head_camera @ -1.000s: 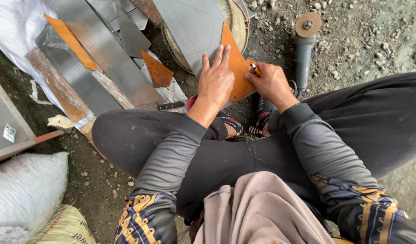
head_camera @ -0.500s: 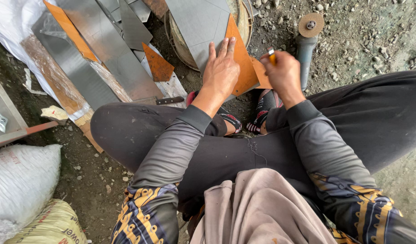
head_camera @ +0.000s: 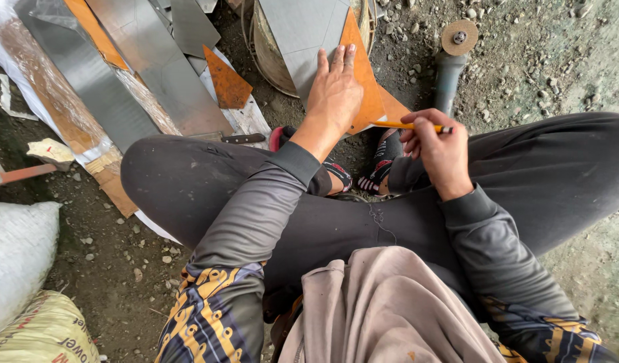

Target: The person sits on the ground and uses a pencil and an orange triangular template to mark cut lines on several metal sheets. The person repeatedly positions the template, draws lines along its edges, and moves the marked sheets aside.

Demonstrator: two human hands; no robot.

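Observation:
My left hand point(head_camera: 334, 94) lies flat, fingers spread, on an orange triangular template point(head_camera: 366, 91) that rests on a grey metal sheet point(head_camera: 299, 33). The sheet sits on top of a round drum point(head_camera: 264, 50). My right hand point(head_camera: 438, 151) is drawn back over my knee and grips a yellow pencil point(head_camera: 410, 126), held level with its tip pointing left, off the template. I am squatting, with dark trousers and sandalled feet below the hands.
An angle grinder point(head_camera: 450, 57) lies on the gravel to the right of the drum. Grey metal strips point(head_camera: 101, 81), a smaller orange triangle point(head_camera: 227, 82) and a knife point(head_camera: 235, 138) lie at the left. White and yellow sacks point(head_camera: 20, 282) sit at the lower left.
My right hand has lifted the pencil off the template edge and pulled back toward my knee. My left hand stays pressed flat on the template.

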